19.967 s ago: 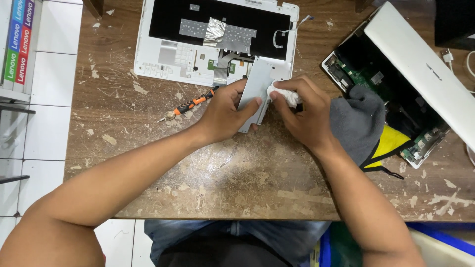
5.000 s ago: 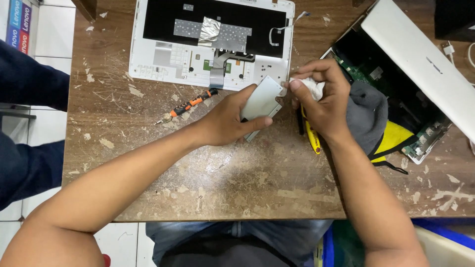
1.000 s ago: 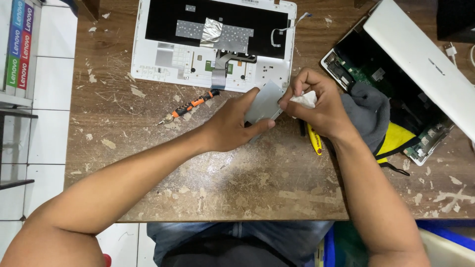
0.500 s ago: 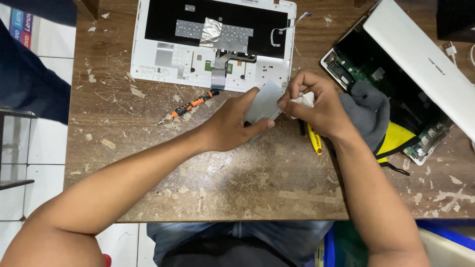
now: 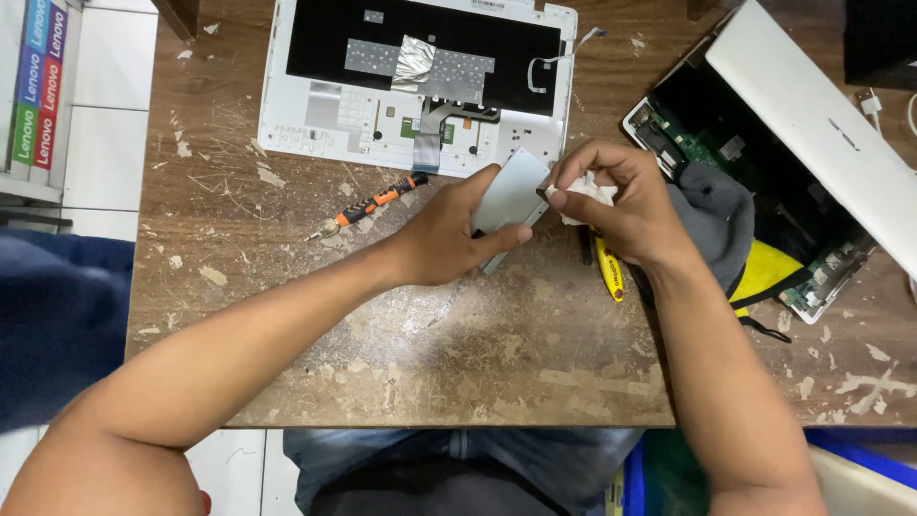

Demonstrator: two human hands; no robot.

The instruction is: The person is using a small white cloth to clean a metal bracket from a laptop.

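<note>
Little has moved since half a second earlier: both hands keep their places at the middle of the frame, and only the dark blue sleeve of a bystander (image 5: 57,334) at the left edge has shifted lower. The left hand (image 5: 449,239) holds a thin, flat, pale grey rectangular plate (image 5: 511,196) just above the worn brown wooden worktop (image 5: 458,354), its grip pinching the plate with the thumb along the lower edge and a finger over the top. The right hand (image 5: 626,205) has its grip pressed together on a small crumpled white cloth wad (image 5: 585,196), which touches the plate's right end. Just below that hand lies a yellow-handled tool (image 5: 609,272), and a grey cloth (image 5: 712,225) sits to its right. An orange-and-black screwdriver (image 5: 368,205) lies left of the plate. A white laptop shell, turned inner side up (image 5: 315,115), fills the upper middle, and an opened white laptop with a bare green circuit board (image 5: 812,115) lies at the upper right.
</note>
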